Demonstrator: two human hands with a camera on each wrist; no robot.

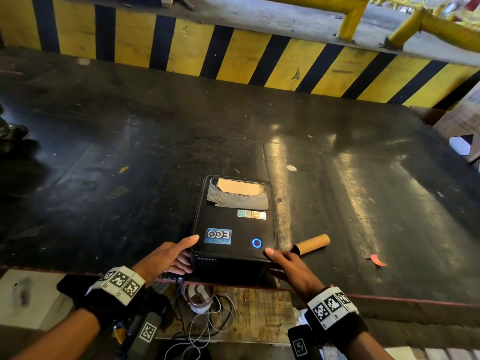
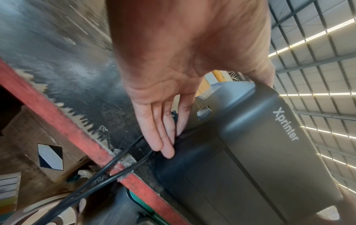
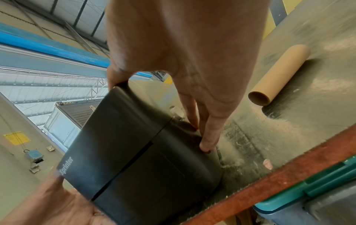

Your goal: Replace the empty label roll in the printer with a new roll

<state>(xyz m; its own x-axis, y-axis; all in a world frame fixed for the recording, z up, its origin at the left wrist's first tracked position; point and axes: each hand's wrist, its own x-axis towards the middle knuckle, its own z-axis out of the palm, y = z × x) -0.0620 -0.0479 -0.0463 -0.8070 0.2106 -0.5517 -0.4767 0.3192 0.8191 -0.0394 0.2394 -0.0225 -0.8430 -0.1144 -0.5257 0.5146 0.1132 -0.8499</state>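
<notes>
A black Xprinter label printer [image 1: 233,229] stands at the near edge of the dark table [image 1: 130,152], lid down, with a blue ring lit on top. Its lid window [image 1: 237,190] shows a tan cardboard-like shape. My left hand [image 1: 181,253] holds the front left corner, thumb on top. Its fingers [image 2: 163,137] lie straight along the printer [image 2: 250,152] side, near a side latch [image 2: 204,112]. My right hand [image 1: 278,261] holds the front right corner the same way, its fingertips [image 3: 208,144] pressing the printer [image 3: 134,152] side. An empty brown cardboard core [image 1: 311,244] [image 3: 279,76] lies just right of the printer.
A yellow-and-black striped barrier [image 1: 233,55] runs along the table's far side. Cardboard boxes [image 1: 462,120] stand at the right. A red scrap [image 1: 378,260] lies near the front edge. Below the red table edge [image 2: 57,114] are black cables [image 2: 115,164], a tape roll [image 1: 200,300] and a teal-lidded bin [image 3: 308,190].
</notes>
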